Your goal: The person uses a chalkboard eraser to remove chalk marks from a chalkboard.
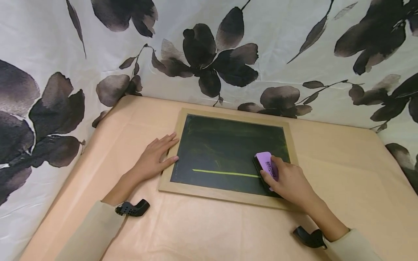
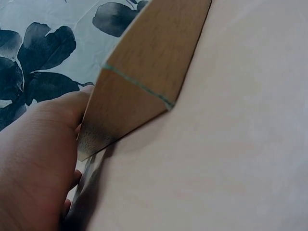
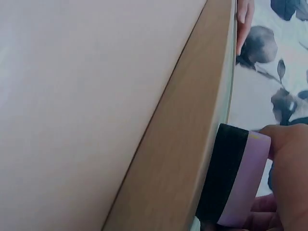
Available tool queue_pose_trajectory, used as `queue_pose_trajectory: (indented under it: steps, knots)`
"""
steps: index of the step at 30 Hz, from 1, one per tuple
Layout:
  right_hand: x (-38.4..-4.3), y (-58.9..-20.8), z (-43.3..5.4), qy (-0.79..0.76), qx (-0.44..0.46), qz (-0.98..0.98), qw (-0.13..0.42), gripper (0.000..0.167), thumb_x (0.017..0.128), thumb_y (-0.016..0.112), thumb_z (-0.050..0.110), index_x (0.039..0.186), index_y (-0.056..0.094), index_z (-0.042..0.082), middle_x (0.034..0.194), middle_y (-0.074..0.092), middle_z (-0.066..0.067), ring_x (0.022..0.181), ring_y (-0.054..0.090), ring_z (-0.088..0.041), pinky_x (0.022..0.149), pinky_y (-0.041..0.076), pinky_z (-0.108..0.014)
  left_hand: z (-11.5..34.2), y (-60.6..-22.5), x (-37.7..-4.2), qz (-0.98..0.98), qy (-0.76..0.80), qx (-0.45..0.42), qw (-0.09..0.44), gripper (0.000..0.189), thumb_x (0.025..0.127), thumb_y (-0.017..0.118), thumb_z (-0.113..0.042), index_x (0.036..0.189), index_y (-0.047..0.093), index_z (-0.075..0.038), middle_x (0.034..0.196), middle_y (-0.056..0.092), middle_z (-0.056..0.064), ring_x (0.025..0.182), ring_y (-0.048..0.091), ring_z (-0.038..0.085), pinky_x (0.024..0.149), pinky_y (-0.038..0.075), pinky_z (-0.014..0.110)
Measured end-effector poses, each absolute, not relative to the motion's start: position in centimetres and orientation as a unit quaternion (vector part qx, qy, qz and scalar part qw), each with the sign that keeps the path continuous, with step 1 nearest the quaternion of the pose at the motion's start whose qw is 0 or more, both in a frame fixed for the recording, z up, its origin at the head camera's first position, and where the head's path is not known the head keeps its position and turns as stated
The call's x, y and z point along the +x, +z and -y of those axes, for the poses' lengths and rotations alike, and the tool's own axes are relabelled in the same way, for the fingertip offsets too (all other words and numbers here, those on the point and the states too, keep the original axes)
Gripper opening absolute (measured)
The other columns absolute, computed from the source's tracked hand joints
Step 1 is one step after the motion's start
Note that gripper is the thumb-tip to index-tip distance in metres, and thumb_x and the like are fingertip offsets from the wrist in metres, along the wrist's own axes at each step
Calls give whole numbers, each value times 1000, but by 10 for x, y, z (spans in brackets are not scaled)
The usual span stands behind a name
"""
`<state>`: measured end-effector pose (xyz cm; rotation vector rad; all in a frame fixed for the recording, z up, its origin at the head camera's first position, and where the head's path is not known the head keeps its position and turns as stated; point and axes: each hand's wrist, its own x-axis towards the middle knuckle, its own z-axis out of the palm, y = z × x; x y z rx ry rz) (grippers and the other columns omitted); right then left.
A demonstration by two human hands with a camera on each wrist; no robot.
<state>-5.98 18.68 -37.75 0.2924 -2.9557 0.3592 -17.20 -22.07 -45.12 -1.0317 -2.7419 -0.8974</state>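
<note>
A wood-framed chalkboard [image 1: 225, 145] lies flat on the table, with one yellow chalk line [image 1: 225, 173] along its lower part and faint yellow smears above. My right hand [image 1: 292, 183] grips a purple-topped chalkboard eraser [image 1: 267, 168] by its sides. The eraser's black felt side faces the board, covering the right end of the line. In the right wrist view the eraser [image 3: 233, 175] shows edge-on above the wooden frame [image 3: 178, 110]. My left hand [image 1: 155, 157] rests on the frame's left side, fingers extended and fingertips near the board surface. The left wrist view shows the frame's corner [image 2: 130, 96] beside that hand.
A peach-coloured cloth [image 1: 202, 228] covers the table around the board. Behind and to the left hangs a white curtain [image 1: 277, 32] with dark flowers. Black wrist devices [image 1: 132, 208] sit at both sleeve cuffs.
</note>
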Motion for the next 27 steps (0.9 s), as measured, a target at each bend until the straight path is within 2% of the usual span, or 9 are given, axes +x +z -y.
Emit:
queue_pose_trajectory:
  steps: [5,10,19,27]
  knots:
    - [-63,-380,-173,110,104,984,90,56,85,67,30,118,55,-13,73,64,-15,51,51,-17,45,42,-30,220,-451,-173,895,-292,-336,36,66,95,56,-43,149,35,-12,157,23,6,142,21,29,114,11,51]
    - [-64,-380,-166,102,94,987,85,52,86,67,31,113,55,-12,63,54,-7,46,45,-16,41,37,-28,220,-450,-174,895,-293,-336,36,66,95,57,-43,149,36,-12,157,23,6,142,21,29,114,11,51]
    - [-69,-381,-150,102,116,984,90,48,86,66,30,109,56,-11,63,54,-7,47,48,-17,43,42,-30,220,-450,-173,895,-293,-336,34,66,95,57,-43,149,36,-12,157,23,6,142,21,28,114,11,51]
    - [-74,-384,-126,114,136,981,82,46,87,65,29,110,56,-10,61,52,-5,45,45,-12,41,38,-25,222,-451,-172,894,-294,-335,36,66,95,57,-42,149,36,-12,157,23,6,142,21,28,114,10,50]
